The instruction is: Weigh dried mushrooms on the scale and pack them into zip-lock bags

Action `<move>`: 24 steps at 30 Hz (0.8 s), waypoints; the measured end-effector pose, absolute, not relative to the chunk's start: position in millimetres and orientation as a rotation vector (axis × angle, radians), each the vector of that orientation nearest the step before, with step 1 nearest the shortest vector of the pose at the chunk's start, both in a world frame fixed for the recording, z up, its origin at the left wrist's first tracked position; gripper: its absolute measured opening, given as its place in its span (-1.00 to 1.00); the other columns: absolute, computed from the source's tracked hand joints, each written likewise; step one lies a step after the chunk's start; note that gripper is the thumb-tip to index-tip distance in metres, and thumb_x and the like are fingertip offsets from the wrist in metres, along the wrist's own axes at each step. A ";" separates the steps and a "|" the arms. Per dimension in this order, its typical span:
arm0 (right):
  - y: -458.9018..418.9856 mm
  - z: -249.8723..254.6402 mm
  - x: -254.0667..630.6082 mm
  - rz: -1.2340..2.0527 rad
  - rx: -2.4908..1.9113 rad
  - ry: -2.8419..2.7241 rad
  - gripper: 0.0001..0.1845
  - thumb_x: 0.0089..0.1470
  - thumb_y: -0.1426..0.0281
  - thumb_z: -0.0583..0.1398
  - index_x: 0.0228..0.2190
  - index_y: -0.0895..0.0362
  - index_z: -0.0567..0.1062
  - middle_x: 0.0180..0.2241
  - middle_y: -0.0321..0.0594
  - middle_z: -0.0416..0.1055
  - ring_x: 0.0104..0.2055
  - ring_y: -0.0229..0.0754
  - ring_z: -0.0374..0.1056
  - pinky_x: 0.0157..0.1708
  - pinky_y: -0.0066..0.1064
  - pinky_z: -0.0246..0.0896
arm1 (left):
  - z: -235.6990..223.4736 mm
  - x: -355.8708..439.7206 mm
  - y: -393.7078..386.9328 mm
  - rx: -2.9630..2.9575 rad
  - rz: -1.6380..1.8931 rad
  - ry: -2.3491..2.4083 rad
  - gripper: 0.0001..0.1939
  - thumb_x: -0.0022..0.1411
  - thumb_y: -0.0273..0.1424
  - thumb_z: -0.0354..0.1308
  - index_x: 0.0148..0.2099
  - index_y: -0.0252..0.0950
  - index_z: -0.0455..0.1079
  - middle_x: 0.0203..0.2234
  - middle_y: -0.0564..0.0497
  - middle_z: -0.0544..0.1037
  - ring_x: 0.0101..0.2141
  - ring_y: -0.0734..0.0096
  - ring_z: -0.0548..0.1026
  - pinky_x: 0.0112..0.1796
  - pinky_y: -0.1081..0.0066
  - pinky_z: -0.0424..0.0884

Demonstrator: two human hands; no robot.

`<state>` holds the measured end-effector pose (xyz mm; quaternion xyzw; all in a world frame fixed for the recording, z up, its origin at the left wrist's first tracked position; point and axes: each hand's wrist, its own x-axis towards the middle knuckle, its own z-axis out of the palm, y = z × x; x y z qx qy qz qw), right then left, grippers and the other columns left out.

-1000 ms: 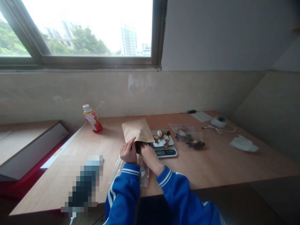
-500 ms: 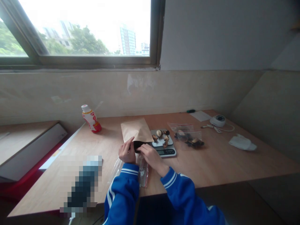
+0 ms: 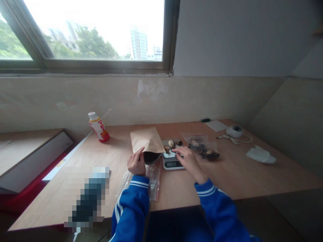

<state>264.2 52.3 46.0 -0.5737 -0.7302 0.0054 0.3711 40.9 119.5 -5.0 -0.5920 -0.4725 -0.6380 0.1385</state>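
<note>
Brown kraft paper envelope [image 3: 145, 139] stands upright at the middle of the frame, my left hand [image 3: 136, 163] clamping its lower edge with the fingers together, its dark mouth gaping just beside the digital scale [image 3: 172, 164]. My right hand [image 3: 190, 161] hovers at the scale's edge, fingers slightly apart, near the dried brown pieces [image 3: 171, 144] on its metal plate. Right of that lies a clear zip bag [image 3: 203, 149]; the scale's readout is too small to read.

Left hand [image 3: 136, 163] curled upright, fingers [image 3: 138, 156] bent inward; right hand [image 3: 189, 162] reaching forward, palm down, loosely spread
</note>
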 end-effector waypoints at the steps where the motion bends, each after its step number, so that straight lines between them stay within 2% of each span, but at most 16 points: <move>1: 57.0 44.2 264.8 0.035 -1.479 -1.895 -0.71 0.07 0.60 0.11 -0.23 0.11 0.53 -0.21 -0.14 0.52 -0.13 -0.05 0.38 -0.10 -0.15 0.27 | -4.2 40.9 119.1 -1.710 -1.847 -1.359 -0.81 0.23 -0.45 0.13 -0.19 -0.19 0.56 -0.38 0.03 0.64 -0.39 0.42 0.54 -0.27 0.44 0.37; 7: 50.1 21.4 265.3 0.041 -1.452 -1.844 -0.71 0.14 0.52 0.05 -0.16 0.10 0.48 -0.15 -0.10 0.43 -0.06 -0.06 0.34 -0.03 -0.13 0.26 | -1.9 41.6 117.2 -1.709 -1.851 -1.368 -0.82 0.22 -0.45 0.14 -0.19 -0.20 0.56 -0.38 0.02 0.64 -0.40 0.41 0.53 -0.28 0.42 0.37; 14: 39.1 -6.2 274.9 -0.034 -1.528 -1.810 -0.71 0.15 0.48 0.04 -0.12 0.11 0.45 -0.16 -0.09 0.41 -0.09 -0.03 0.34 -0.06 -0.13 0.30 | -5.7 41.4 118.9 -1.739 -1.867 -1.368 -0.81 0.23 -0.44 0.13 -0.18 -0.20 0.55 -0.36 0.01 0.64 -0.38 0.40 0.54 -0.25 0.41 0.38; 20: 50.2 -4.4 278.8 -0.146 -1.589 -1.823 -0.68 0.18 0.45 0.03 -0.07 0.20 0.44 -0.15 -0.02 0.44 -0.07 0.03 0.31 -0.06 -0.05 0.27 | -4.4 41.4 118.1 -1.735 -1.870 -1.363 -0.82 0.22 -0.45 0.14 -0.18 -0.20 0.56 -0.36 0.02 0.64 -0.39 0.40 0.53 -0.26 0.41 0.38; 24: 37.0 10.4 267.9 -0.143 -1.535 -1.785 -0.67 0.19 0.47 0.01 -0.05 0.17 0.43 -0.10 -0.03 0.42 -0.04 0.01 0.31 -0.03 -0.07 0.26 | -4.0 41.6 118.0 -1.741 -1.877 -1.368 -0.81 0.23 -0.44 0.12 -0.18 -0.20 0.56 -0.36 0.01 0.64 -0.39 0.39 0.53 -0.26 0.41 0.37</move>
